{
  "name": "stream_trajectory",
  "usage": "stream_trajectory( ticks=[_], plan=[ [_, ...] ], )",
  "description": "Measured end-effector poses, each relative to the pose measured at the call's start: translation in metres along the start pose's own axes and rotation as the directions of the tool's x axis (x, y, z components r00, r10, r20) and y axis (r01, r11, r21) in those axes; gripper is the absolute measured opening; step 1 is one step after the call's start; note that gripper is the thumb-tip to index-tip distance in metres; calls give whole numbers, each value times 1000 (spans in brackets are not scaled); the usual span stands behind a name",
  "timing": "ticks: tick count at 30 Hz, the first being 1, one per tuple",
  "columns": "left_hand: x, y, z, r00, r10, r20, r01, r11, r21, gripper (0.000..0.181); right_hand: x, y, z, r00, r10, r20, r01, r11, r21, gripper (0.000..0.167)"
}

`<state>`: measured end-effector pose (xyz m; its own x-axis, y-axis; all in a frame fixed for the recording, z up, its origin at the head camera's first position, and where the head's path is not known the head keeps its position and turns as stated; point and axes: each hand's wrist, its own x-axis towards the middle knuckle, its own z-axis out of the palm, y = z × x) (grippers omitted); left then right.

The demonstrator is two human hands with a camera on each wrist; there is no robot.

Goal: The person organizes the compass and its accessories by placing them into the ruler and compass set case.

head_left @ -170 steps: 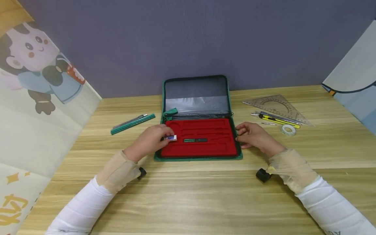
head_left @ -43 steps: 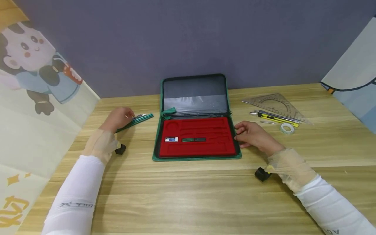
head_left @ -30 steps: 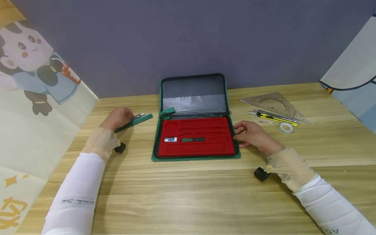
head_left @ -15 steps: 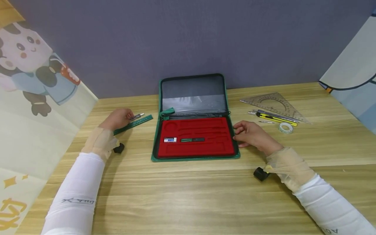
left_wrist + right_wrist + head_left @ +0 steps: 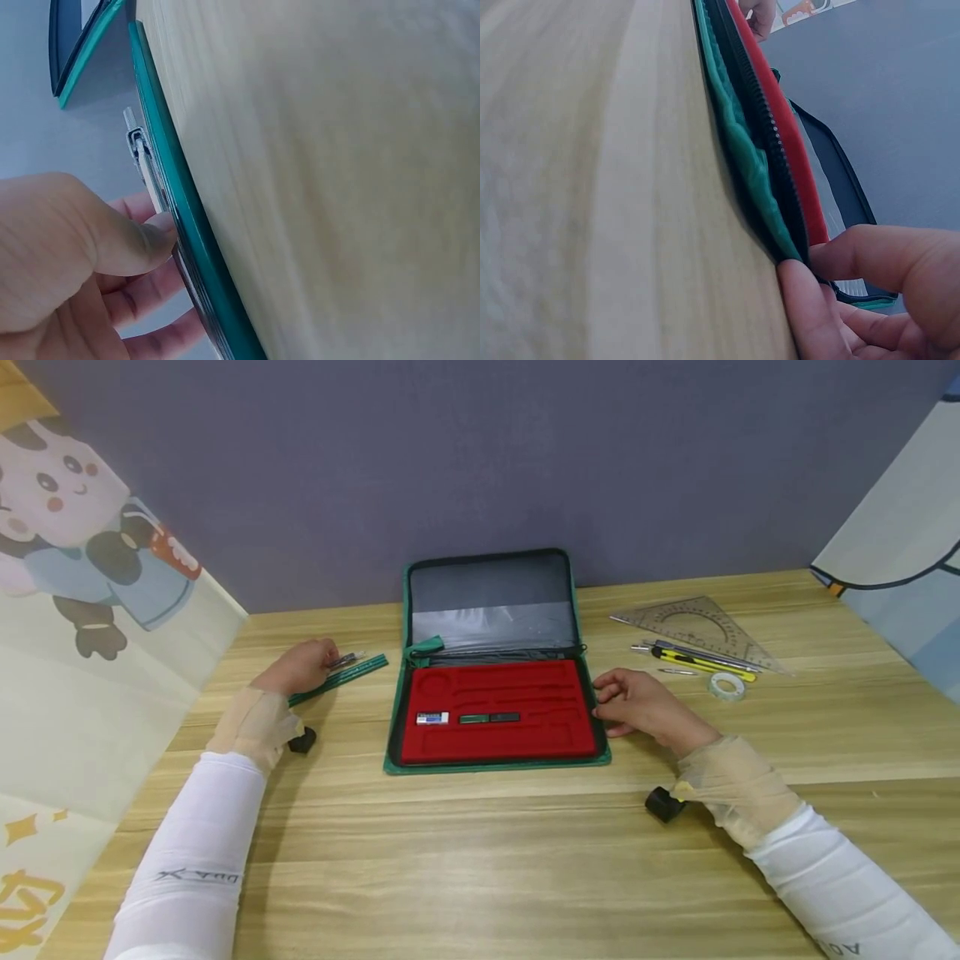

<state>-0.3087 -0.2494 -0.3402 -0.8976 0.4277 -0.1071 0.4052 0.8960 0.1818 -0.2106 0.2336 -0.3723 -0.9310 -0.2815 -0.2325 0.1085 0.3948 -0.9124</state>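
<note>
My left hand pinches a slim silver drawing compass between thumb and fingers, its hinged head sticking out. Right alongside lies a green ruler on the table, partly behind the hand. An unzipped green case stands in the middle with its lid raised. Its red moulded tray holds a white-and-blue eraser and a small green-and-black box; other recesses are bare. My right hand grips the case's right edge, thumb above and a finger below the zipped border.
To the right lie a clear set square, a yellow-and-black utility knife with metal instruments beside it, a short metal pen-like piece and a roll of tape. A dark wall panel closes off the table's back.
Earlier my left hand held the eraser at the tray; the eraser now lies in its recess. That hand has gone left to the compass, barely moving lately. My right hand has stayed at the case edge.
</note>
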Motion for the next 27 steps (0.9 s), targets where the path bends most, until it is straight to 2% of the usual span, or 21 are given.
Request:
stream_trajectory(
  ticks=[9, 16, 23, 27],
  plan=[
    [-1, 3, 0, 1000, 9, -16, -8, 1000, 21, 21, 0, 0, 0, 1000, -2, 0, 2, 1000, -1, 50],
    [-3, 11, -2, 999, 6, -36, -6, 1000, 11, 21, 0, 0, 1, 1000, 7, -9, -7, 1000, 0, 50],
    [-3, 20, -5, 999, -32, -24, 32, 999, 4, 23, -1, 0, 1, 1000, -3, -14, 3, 1000, -18, 51],
    [-4, 26, -6, 999, -17, -41, 18, 1000, 22, 22, -1, 0, 1, 1000, -5, -14, 5, 1000, -17, 52]
  ],
)
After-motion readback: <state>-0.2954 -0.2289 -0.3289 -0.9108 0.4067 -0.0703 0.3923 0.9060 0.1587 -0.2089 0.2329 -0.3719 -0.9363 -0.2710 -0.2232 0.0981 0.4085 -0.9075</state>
